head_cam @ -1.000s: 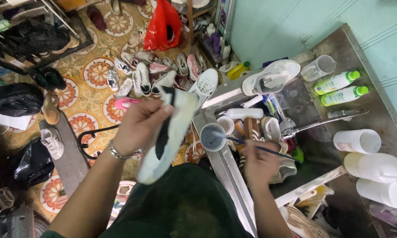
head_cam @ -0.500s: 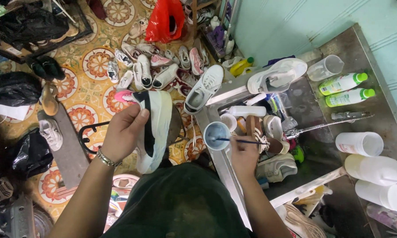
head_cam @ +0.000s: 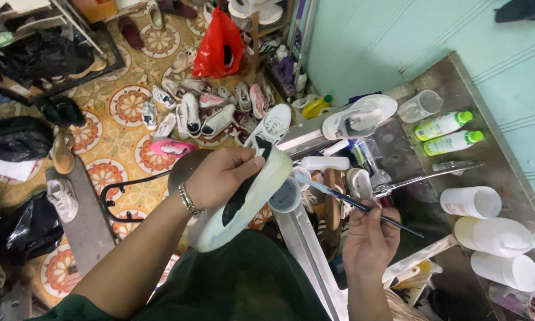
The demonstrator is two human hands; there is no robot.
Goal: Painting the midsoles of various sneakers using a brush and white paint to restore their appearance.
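- Left of the steel sink, left hand grips a light, stiff white-soled sneaker around its upper.
- Right hand pinches a thin brush mid-handle.

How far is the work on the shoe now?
Done: cannot tell; no painted part shows clearly. In hand: the left hand holds the black-and-white shoe sole up, and the right hand points a thin brush near its toe. Left: many shoes lie on the floor.

I have one view only, from the camera on the person's head, looking steeply down past the chest, close on both forearms, with the tiled floor left and the metal surface right.
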